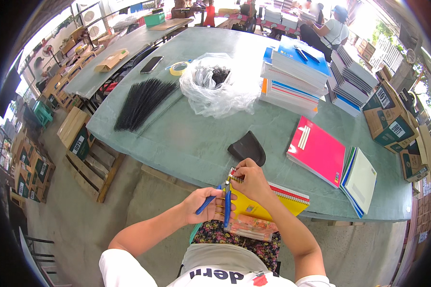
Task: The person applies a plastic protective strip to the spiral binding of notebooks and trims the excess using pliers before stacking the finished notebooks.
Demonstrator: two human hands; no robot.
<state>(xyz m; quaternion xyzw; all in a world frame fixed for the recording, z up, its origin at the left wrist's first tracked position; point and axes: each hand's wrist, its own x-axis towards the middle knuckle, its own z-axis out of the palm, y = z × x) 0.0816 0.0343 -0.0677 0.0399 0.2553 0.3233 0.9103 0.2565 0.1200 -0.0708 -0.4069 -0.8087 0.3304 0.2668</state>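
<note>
My left hand (202, 204) is closed around a pair of blue-handled cutting pliers (227, 203). Their jaws meet the left end of the spiral binding on a yellow notebook (256, 206), which lies at the table's near edge. My right hand (253, 181) is closed on that same corner, its fingertips beside the plier jaws and the coil end. What exactly those fingertips pinch is hidden. Along the notebook's far edge runs the coil (289, 193). Just beyond my right hand sits a black curved piece (247, 147).
The green table (187, 148) holds loose black coils (146, 103), a plastic bag (218, 98) with coils, tape (178, 69), a phone (152, 64), a pink notebook (317, 150), pale notebooks (361, 179) and tall book stacks (294, 79). Cartons (388, 117) stand right; a person (333, 31) sits beyond.
</note>
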